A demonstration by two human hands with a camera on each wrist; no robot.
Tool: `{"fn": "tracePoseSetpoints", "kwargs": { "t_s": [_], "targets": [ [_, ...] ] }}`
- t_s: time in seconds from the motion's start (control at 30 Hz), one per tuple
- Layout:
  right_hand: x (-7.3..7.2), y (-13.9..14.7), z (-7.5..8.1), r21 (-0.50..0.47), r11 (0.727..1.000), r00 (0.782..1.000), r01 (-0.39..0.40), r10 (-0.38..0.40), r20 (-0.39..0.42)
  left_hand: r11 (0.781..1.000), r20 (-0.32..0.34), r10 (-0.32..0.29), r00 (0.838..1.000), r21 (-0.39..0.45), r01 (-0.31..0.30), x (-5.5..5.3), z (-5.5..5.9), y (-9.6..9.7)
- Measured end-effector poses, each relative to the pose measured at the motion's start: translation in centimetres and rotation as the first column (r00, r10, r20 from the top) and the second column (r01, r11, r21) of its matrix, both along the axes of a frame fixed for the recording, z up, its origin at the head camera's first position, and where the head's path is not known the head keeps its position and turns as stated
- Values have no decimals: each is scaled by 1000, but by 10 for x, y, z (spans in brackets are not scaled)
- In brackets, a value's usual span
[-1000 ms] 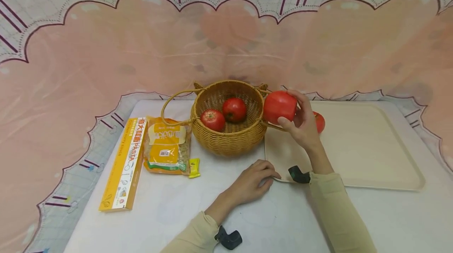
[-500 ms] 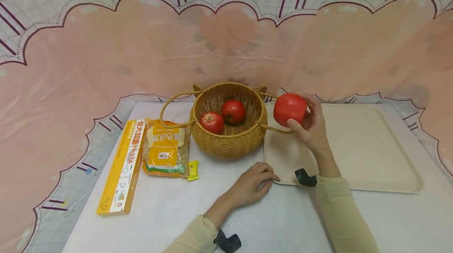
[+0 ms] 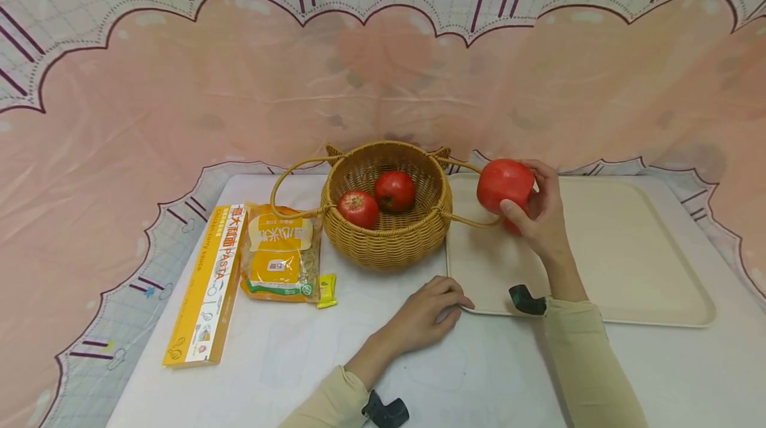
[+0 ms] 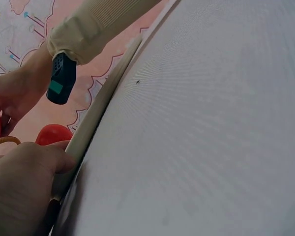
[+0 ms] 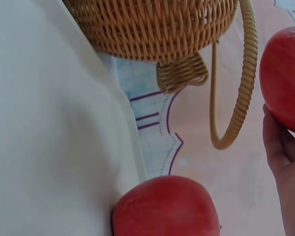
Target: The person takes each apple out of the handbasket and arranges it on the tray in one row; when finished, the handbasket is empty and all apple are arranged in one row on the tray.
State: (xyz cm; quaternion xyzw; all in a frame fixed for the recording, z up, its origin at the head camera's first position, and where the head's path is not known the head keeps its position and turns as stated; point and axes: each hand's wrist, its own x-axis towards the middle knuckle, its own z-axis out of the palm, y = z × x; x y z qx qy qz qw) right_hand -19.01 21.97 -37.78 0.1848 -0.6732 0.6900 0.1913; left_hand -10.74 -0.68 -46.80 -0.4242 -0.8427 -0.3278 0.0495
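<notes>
My right hand [image 3: 543,218] grips a large red apple [image 3: 504,185] over the left part of the cream tray [image 3: 628,255]. Its thumb lies along the front of the fruit, with fingers behind. Another red apple [image 5: 164,209] rests on the tray below, mostly hidden by the held one in the head view. My left hand [image 3: 427,315] pinches the tray's near left corner, a finger over the rim and the thumb on its outer side. Left of the tray stands a wicker basket [image 3: 389,245] with two red apples [image 3: 395,191] inside.
The basket's right handle [image 3: 469,220] sticks out over the tray, close by the held apple. On the left lie a pasta box [image 3: 206,288], a bag of dry pasta [image 3: 280,255] and a small yellow packet [image 3: 326,290]. A patterned cloth [image 3: 239,102] hangs behind.
My right hand has moved right, away from the basket's rim, with the apple in it. The apple on the tray is now mostly covered. The left hand stays put.
</notes>
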Motion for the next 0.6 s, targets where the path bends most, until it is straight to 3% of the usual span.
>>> {"fn": "tracePoseSetpoints", "kwargs": {
  "t_s": [0.4,0.6],
  "targets": [
    [0,17,1,-57,998,1000,30,-29,10,1000,-14,7,1000,7,-7,2,2,0],
    [2,26,2,-100,991,995,86,-80,63,1000,-18,0,1000,12,0,1,3,0]
  ]
}}
